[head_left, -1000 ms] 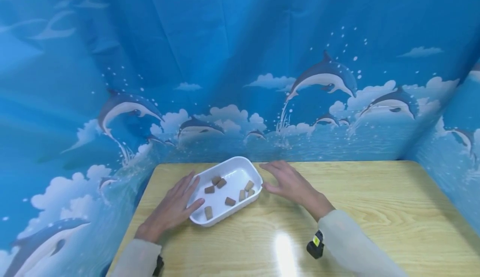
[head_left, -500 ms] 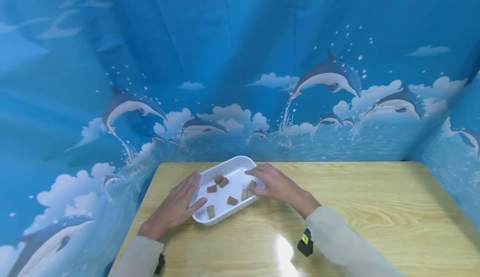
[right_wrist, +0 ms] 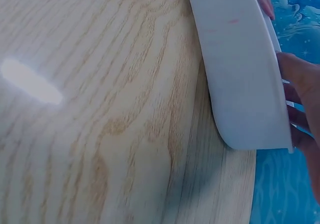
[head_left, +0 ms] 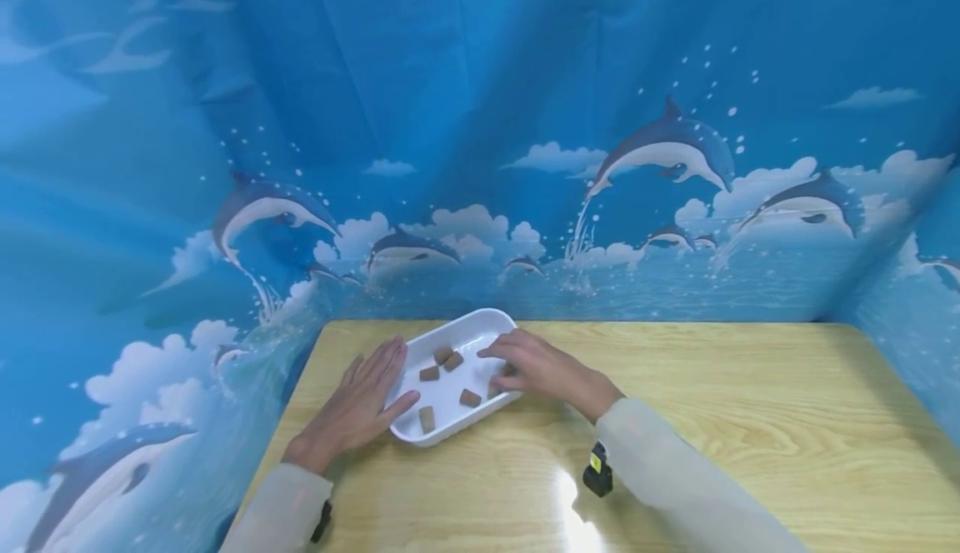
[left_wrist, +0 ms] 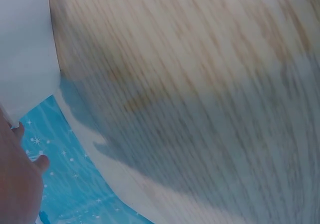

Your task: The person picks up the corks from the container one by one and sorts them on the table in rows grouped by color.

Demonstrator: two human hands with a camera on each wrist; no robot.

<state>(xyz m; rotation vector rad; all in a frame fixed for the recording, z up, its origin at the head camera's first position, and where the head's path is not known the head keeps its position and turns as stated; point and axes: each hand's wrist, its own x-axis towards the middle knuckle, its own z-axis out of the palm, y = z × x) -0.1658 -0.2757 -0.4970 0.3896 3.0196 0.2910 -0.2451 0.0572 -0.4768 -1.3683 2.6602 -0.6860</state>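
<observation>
A white rectangular tray (head_left: 447, 393) sits on the table with several small brown corks (head_left: 470, 398) inside. My left hand (head_left: 360, 403) lies along its left end, fingers straight, thumb over the rim. At the opposite end my right hand (head_left: 543, 370) reaches over the rim, index finger stretched out and thumb apart from it. Corks beneath that hand are mostly hidden. In the right wrist view, the right hand (right_wrist: 305, 92) dips its fingers behind the tray wall (right_wrist: 245, 74). The left wrist view catches part of the left hand (left_wrist: 20, 179) beside the tray (left_wrist: 25, 44).
The wood-grain table (head_left: 712, 420) extends to the right and toward me. A blue dolphin-print curtain (head_left: 480, 120) hangs behind the table's back edge and along its sides. The tray stands close to that back edge.
My right hand has moved left, from outside the tray's right end to over the corks inside it. My left hand stays at the tray's left end.
</observation>
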